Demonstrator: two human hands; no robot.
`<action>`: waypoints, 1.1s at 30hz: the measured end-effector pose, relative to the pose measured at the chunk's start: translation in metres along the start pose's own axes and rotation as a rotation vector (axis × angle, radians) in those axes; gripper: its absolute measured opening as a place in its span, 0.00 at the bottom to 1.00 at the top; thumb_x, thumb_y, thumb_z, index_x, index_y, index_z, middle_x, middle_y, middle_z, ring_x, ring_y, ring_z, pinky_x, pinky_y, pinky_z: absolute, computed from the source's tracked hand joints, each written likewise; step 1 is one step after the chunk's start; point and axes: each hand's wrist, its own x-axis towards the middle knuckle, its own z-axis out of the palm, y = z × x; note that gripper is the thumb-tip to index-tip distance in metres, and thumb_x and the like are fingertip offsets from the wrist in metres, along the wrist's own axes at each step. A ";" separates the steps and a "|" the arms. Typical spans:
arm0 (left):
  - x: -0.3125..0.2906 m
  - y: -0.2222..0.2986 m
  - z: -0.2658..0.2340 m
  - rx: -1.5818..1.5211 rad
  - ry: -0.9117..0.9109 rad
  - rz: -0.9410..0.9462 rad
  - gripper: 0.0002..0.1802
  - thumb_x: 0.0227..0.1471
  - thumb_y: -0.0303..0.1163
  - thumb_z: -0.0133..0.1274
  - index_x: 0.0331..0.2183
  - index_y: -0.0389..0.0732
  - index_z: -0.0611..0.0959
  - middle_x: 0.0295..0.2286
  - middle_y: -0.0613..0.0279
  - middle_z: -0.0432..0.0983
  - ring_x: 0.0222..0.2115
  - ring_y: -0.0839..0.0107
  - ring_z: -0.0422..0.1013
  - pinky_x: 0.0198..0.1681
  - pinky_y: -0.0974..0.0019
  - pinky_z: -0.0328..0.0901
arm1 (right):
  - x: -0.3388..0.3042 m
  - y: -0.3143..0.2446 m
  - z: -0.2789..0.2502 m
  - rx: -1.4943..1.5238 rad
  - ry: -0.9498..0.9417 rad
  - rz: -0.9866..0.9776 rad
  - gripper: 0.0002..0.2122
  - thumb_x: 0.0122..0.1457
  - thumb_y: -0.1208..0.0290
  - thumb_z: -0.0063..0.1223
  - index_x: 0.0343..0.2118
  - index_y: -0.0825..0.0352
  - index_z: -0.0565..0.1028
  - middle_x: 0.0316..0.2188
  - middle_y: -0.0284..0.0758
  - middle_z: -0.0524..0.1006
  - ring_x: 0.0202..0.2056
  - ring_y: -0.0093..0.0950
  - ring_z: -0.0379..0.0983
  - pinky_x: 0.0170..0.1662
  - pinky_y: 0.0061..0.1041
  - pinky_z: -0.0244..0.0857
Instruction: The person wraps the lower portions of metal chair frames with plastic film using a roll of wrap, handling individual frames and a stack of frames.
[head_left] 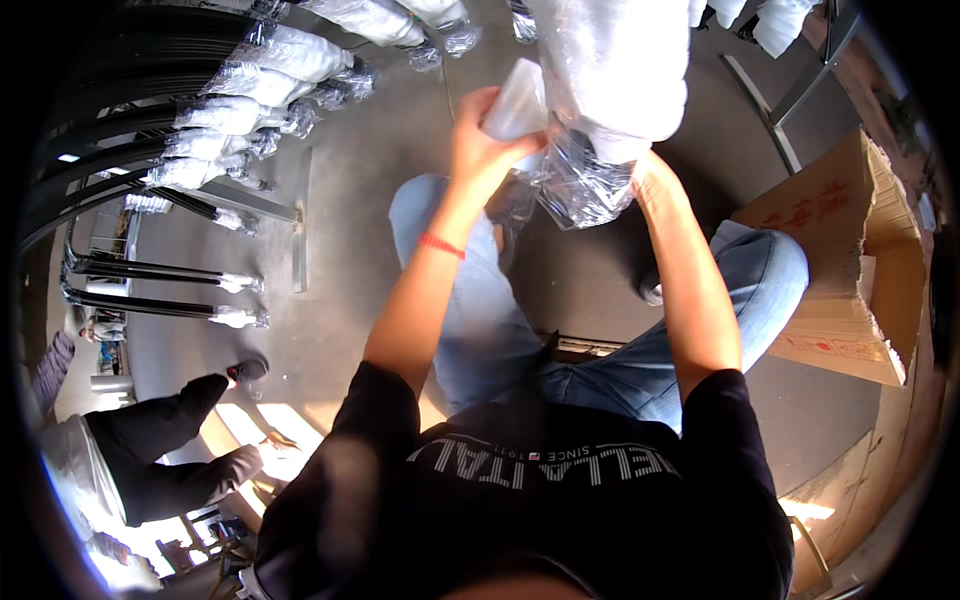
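A thick end piece wrapped in white padding point(615, 70) hangs in front of me from the upper edge. Crinkled clear plastic film point(580, 185) covers its lower tip, with something dark showing through. My left hand point(480, 140) is closed around a roll of translucent film point(517, 105), held against the left side of the wrapped end. At the lower right of that end is my right hand point(650, 175); its fingers go behind the padding and are hidden, so their grip does not show.
Many black tubes point(110, 125) with similarly wrapped white ends point(285, 55) reach in from the left. An open cardboard box point(815, 260) stands close on my right, near a metal frame bar point(765, 115). Another person's legs point(165, 440) are at the lower left.
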 end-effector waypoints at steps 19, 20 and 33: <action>-0.018 0.024 0.027 -0.401 -0.322 -0.157 0.32 0.36 0.18 0.49 0.48 0.35 0.60 0.44 0.57 0.62 0.48 0.68 0.57 0.52 0.68 0.51 | 0.023 0.008 -0.001 -0.704 0.931 -0.641 0.27 0.33 0.74 0.57 0.41 0.71 0.63 0.38 0.39 0.72 0.38 0.28 0.69 0.41 0.24 0.62; -0.015 0.020 0.028 -0.379 -0.317 -0.176 0.31 0.36 0.18 0.49 0.47 0.35 0.61 0.43 0.58 0.62 0.48 0.68 0.58 0.51 0.68 0.52 | 0.017 0.004 -0.005 -0.686 0.785 -0.631 0.27 0.33 0.74 0.57 0.42 0.71 0.63 0.37 0.39 0.72 0.37 0.28 0.69 0.41 0.24 0.62; -0.014 0.030 0.062 -0.596 -0.604 -0.237 0.28 0.40 0.23 0.53 0.45 0.37 0.64 0.39 0.62 0.66 0.43 0.72 0.61 0.48 0.69 0.56 | -0.101 0.035 -0.013 -0.036 0.849 -0.737 0.23 0.40 0.74 0.54 0.42 0.70 0.65 0.39 0.36 0.70 0.43 0.27 0.64 0.49 0.24 0.56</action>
